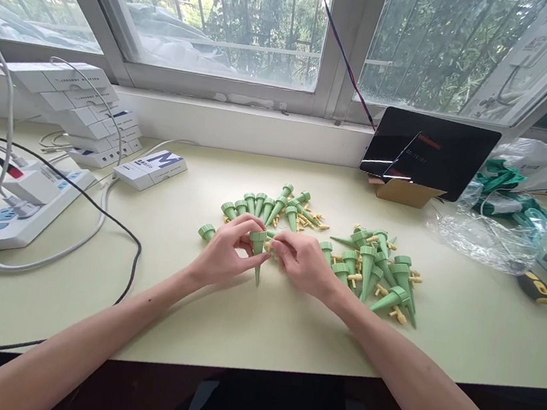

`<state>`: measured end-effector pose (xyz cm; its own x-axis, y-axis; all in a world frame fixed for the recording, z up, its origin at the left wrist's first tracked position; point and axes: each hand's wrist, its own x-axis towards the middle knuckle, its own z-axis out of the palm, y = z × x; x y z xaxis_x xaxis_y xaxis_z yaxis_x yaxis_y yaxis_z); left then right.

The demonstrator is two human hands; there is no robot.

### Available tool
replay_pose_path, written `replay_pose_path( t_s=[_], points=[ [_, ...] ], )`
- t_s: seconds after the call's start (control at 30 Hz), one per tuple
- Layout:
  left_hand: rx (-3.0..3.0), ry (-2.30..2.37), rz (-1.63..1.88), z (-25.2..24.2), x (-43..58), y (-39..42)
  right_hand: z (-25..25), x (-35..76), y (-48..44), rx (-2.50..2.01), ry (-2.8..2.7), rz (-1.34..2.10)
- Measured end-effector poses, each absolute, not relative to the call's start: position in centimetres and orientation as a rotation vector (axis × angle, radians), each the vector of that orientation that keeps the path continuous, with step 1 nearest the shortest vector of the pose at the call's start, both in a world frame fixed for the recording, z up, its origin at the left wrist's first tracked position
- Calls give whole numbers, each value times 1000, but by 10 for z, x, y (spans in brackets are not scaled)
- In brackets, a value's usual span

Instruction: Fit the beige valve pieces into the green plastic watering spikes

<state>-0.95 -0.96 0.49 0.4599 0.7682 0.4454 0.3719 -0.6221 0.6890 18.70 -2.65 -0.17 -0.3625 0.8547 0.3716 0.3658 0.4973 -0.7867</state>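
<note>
Left: your left hand (227, 253) pinches one green spike (259, 241) between thumb and fingers, cap up, point down; tip contact with the table (161, 325) unclear. Behind your hands, a loose fan of spikes (259, 203) lies with yellow fittings (306, 217). Your right hand (309, 263) has its fingertips drawn narrow beside the held spike; cannot tell what they grip. Right: a jumbled cluster (367, 266) of spikes and fittings. Progress, judged: partway, one piece being handled; cannot tell which group is finished.
</note>
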Motion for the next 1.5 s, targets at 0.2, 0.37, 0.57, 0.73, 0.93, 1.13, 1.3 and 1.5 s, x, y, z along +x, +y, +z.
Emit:
replay_pose_path(
  t_s=[0.2,0.37,0.57,0.73,0.93,1.13,1.3,1.5],
  points=[
    [2188,988,1059,3,-11,-7,-6,187,-26,-926,-1857,869],
    [2204,961,1068,2,-11,-8,-6,188,-25,-947,-1870,892],
    [2224,933,1076,3,-11,-9,-2,189,-26,-1010,-1945,803],
    [2231,927,1088,3,-11,-11,-3,188,-26,-1005,-1967,789],
    [2243,923,1091,4,-10,-11,-3,188,-26,-1007,-1967,794],
    [2252,975,1110,4,-10,-10,-2,186,-27,-1010,-1910,838],
    [2253,986,1111,5,-9,-11,-2,186,-27,-987,-1864,911],
    [2258,973,1109,6,-8,-13,-1,187,-28,-994,-1905,873]
  ],
)
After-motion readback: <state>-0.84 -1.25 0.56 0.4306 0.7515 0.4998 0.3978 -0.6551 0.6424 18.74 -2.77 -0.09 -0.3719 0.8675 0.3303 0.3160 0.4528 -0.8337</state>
